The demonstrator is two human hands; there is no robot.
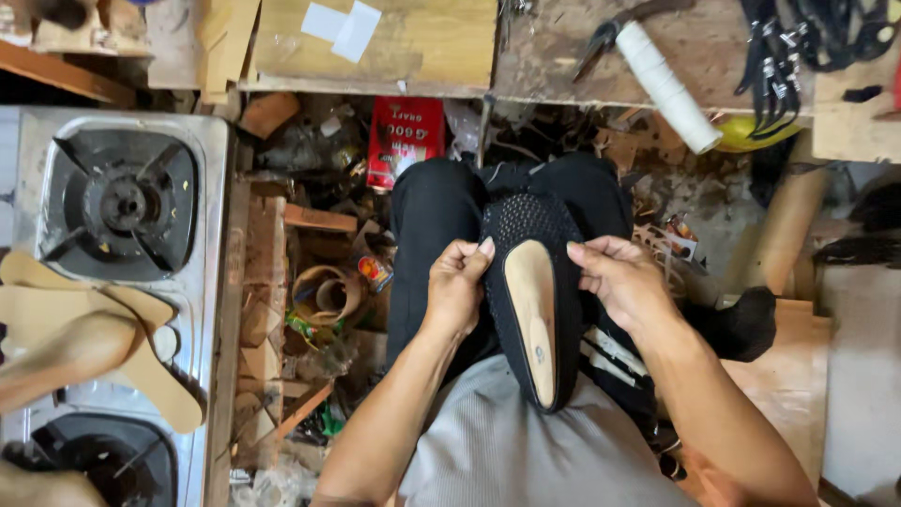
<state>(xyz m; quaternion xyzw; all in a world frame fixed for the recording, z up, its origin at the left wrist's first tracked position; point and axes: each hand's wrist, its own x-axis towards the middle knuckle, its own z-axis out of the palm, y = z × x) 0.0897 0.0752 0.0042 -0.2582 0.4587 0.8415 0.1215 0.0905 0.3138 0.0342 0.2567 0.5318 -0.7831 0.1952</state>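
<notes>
Stove point(122, 282) of bare steel fills the left edge, with one black burner point(124, 202) in full view and a second cut off at the bottom corner. Tan sole blanks point(84, 329) lie overlapped across the stove between the two burners. Desk point(563, 56) of worn wood runs along the top; on it rest a white spool of thread point(664, 86), a pair of dark pliers point(601, 39) just beside the spool's upper end, and a bunch of black straps point(798, 47) at the right. Below the desk, the floor holds wood scraps, a roll of tape point(328, 293) and a red packet point(405, 139). Shoe point(530, 310), black mesh with a tan insole facing up, rests lengthwise on the person's lap over black trousers, toe pointing away from the body. Left hand point(457, 286) is curled closed, pinching the shoe's left rim near the toe. Right hand point(621, 282) grips the right rim opposite, fingers bent onto the mesh edge.
</notes>
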